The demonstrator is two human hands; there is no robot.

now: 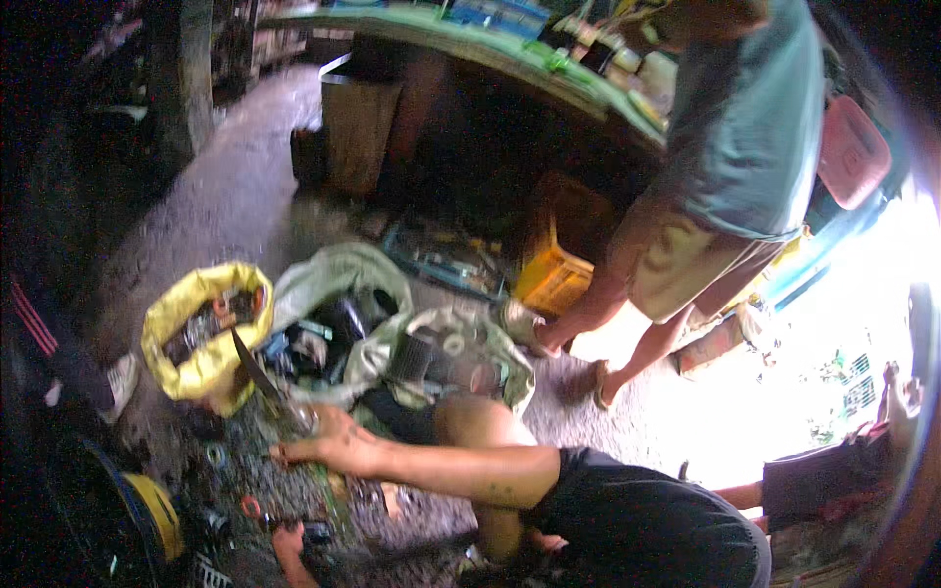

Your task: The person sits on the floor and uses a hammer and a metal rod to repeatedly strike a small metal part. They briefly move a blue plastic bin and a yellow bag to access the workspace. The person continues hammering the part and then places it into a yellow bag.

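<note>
My right hand (328,438) reaches in from the right, its fingers wrapped round a knife (257,370). The dark, pointed blade tilts up toward the yellow sack (162,358), whose rolled rim circles small scrap pieces. Lower down, my left hand (288,545) enters from the bottom edge, closed beside a small dark object (316,532); blur hides its exact grip. A red ring (251,507) lies just past that hand. Beyond my right hand, a whitish sack (343,265) holds dark parts, and another pale sack (520,367) holds round and ribbed pieces.
A person (750,127) in a blue-grey shirt stands at the right by a green-edged bench (470,37). An orange crate (554,279) sits under the bench. Another person's dark sleeve (818,480) shows at the right. A yellow-banded dark container (155,514) stands at lower left.
</note>
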